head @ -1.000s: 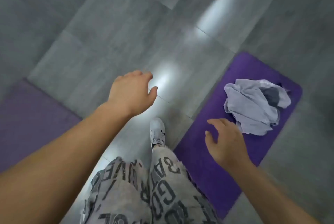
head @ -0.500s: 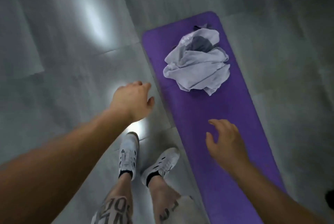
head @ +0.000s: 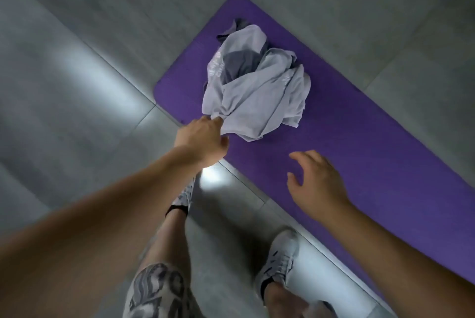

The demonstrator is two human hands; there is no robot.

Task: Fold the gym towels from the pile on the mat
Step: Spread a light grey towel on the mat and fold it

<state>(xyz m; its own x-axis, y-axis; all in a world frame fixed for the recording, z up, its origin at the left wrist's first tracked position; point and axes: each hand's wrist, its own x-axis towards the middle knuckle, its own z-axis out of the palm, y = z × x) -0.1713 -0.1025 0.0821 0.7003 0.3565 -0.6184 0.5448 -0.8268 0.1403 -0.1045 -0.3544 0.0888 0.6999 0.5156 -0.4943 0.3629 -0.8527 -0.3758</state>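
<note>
A crumpled pile of towels (head: 257, 91), light grey with a darker grey one showing in its middle, lies on the near end of a purple mat (head: 359, 143). My left hand (head: 203, 137) reaches to the pile's near left edge, and its fingers pinch a bunched fold of the light grey towel there. My right hand (head: 316, 181) hovers over the mat's near edge, fingers spread and loosely bent, holding nothing, a short way from the pile.
The mat lies on a grey tiled floor (head: 102, 66) with bright light reflections. My two legs and grey sneakers (head: 280, 258) stand on the floor beside the mat's long near edge.
I have stepped closer to the mat. My left hand moved forward from mid-air to the pile and took hold of a towel's edge. My right hand stays open over the mat.
</note>
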